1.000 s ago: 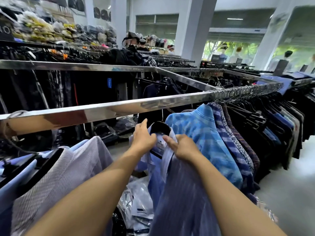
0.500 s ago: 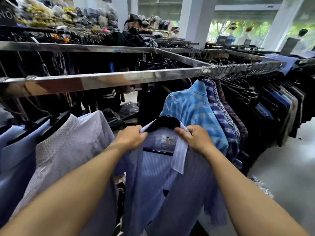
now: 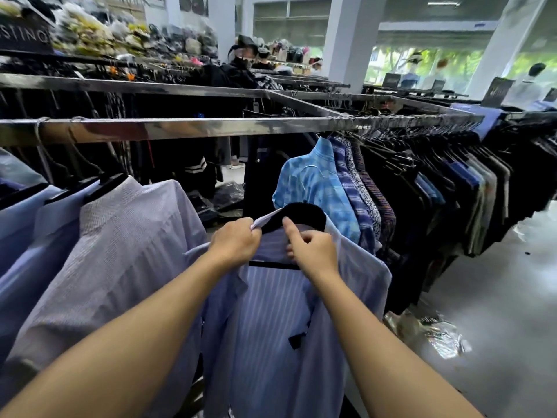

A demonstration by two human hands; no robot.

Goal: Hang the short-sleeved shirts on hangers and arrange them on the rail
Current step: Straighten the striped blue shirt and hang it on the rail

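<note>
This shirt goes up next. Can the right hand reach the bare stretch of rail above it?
Probably yes: nothing hangs between the right hand and the rail there. It is busy, though, pinching the striped shirt on its hanger.

A clothing shop: long steel rails (image 3: 187, 129) were crowded with shirts on hangers (image 3: 313, 182), while bagged stock (image 3: 90, 34) was piled high beside a brand sign (image 3: 24, 37)

The pale blue striped short-sleeved shirt (image 3: 271, 312) now hangs lower beneath the shiny metal rail (image 3: 180, 128), its front spread wider. The left hand (image 3: 238, 239) has slid out to pinch the collar tip. The right hand (image 3: 313, 248) has moved inward, baring more of the black hanger (image 3: 304, 215).
</note>
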